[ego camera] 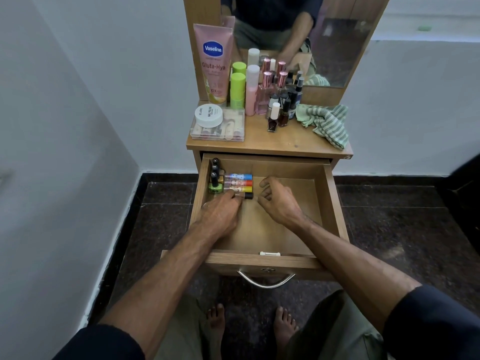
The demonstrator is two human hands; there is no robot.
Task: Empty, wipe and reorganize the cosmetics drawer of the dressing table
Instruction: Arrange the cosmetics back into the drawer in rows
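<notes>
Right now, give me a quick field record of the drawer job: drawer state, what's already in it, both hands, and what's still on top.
drawer: pulled open, mostly bare wood
in drawer: nail polish bottles in the back left corner; three capped tubes lying side by side next to them
left hand: setting a black-capped tube in front of that row
right hand: fingers curled at the tube's cap end; contact unclear
tabletop: Vaseline tube, clear organizer box, more bottles, striped cloth
</notes>
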